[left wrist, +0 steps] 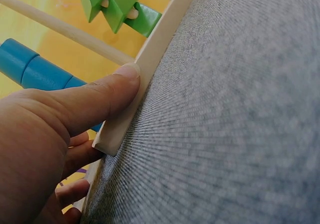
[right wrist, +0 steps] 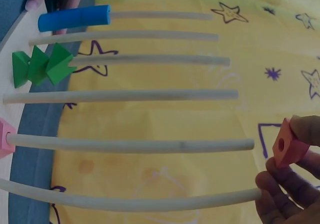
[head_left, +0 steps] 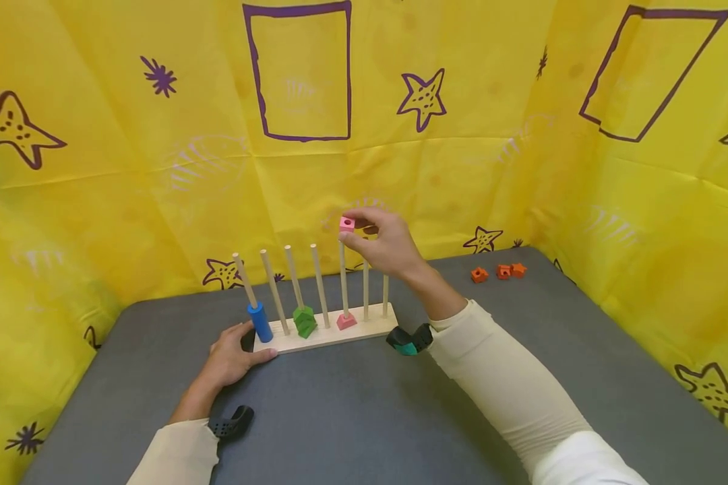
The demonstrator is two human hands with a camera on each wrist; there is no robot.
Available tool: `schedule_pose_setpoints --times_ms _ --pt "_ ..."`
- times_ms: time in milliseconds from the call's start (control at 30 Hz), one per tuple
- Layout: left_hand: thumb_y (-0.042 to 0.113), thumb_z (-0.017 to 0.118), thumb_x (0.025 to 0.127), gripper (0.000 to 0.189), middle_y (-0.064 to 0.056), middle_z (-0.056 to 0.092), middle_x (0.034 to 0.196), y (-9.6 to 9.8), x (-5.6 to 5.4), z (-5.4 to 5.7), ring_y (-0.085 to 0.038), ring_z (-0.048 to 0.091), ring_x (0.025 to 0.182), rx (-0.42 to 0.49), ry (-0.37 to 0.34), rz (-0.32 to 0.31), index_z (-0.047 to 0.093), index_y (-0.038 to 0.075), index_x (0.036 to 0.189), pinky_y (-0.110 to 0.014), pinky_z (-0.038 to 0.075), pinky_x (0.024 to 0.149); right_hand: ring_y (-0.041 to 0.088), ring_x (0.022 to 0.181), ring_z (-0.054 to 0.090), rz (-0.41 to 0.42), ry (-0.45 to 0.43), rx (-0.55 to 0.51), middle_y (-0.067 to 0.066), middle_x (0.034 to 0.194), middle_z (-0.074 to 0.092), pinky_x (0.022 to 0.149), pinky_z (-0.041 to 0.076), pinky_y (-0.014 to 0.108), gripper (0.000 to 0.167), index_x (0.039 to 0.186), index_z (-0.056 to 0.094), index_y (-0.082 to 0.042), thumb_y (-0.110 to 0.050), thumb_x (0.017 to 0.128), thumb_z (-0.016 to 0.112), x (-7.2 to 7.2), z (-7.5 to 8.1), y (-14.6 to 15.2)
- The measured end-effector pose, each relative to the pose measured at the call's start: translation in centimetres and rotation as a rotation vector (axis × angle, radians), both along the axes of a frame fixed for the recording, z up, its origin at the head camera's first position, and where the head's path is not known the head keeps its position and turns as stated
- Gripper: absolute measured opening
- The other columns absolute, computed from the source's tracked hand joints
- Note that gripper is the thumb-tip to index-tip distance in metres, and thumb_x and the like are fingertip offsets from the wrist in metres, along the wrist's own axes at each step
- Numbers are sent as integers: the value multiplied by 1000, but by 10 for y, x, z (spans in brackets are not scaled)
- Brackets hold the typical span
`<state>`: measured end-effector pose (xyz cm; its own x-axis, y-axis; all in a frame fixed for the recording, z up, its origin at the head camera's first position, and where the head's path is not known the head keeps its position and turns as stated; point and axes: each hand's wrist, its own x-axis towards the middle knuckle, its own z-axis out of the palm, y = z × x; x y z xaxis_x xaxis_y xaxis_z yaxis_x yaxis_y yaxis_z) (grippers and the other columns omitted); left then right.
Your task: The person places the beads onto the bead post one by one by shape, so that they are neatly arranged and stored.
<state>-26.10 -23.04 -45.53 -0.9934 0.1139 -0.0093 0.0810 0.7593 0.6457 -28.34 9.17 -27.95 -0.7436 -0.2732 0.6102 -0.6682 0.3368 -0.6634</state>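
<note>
The right hand (head_left: 391,242) pinches a pink block (head_left: 347,229) between thumb and fingers, at the top of the 5th peg (head_left: 343,283), counted from the left. In the right wrist view, the block is apart from the peg tip, with 1 hole turned toward it. If the hole and the tip are not in line, I think the block could catch on the rim, tilt and slip from this small pinch. The lower fingers are very near the tip of the 6th peg (head_left: 366,289); whether they touch it, I cannot tell. A careless bump there could shake everything.

The left hand (head_left: 230,357) grips the left end of the wooden base (head_left: 364,329), thumb along the front edge. If this grip became weak, a sideways push at the peg's top could tip the base.

On the base, 1 pink piece (head_left: 346,321), the green pieces (head_left: 304,322) and the blue cylinders (head_left: 259,323) could then be shaken. Farther right, 3 orange pieces (head_left: 479,275) lie on the grey table (head_left: 315,417), well apart.
</note>
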Motion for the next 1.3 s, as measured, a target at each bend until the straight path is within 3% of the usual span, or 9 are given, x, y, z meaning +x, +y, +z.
schedule_pose_setpoints --times_ms 200,367,667,800,900,1067,1300 --pt "47 79 77 95 -34 37 141 0 0 -1 -52 24 132 0 -2 2 37 -6 144 -70 11 100 24 99 60 -14 -62 12 10 108 66 82 50 36 37 121 64 3 -7 87 72 -2 -4 -7" --pt "48 79 77 97 -34 35 142 0 2 0 -53 22 132 7 -13 12 36 -6 145 -71 12 100 21 93 62 -10 -130 -24 10 106 66 77 53 31 40 123 61 3 -7 86 73 -4 -8 -10" --pt "50 78 76 98 -34 33 143 0 2 -2 -53 21 132 7 -31 22 35 -5 145 -72 11 100 19 90 59 -31 -163 -69 6 98 64 68 46 30 46 125 59 -2 -9 83 76 -8 -29 -14" --pt "48 79 77 97 -34 35 142 0 1 -1 -53 22 132 5 -13 13 36 -6 145 -71 11 100 28 93 58 2 -246 -144 16 104 62 64 48 27 51 130 51 2 -3 84 73 8 -22 -16" --pt "48 78 77 96 -34 35 142 0 1 -1 -53 23 132 2 -6 7 36 -6 145 -72 12 99 35 98 57 39 -305 -222 24 109 60 69 50 26 55 132 43 7 3 85 70 19 -19 -17" --pt "47 78 78 95 -34 35 142 1 2 -1 -53 22 132 6 -15 5 35 -6 145 -72 11 100 35 100 58 43 -357 -287 22 109 60 77 51 30 54 131 43 6 1 85 71 17 -37 -18" --pt "46 78 78 95 -34 36 141 0 0 -2 -53 22 132 1 3 -1 36 -6 145 -71 10 100 32 100 60 25 -364 -328 19 110 61 83 51 35 51 127 52 7 -5 83 76 -6 -80 -17"
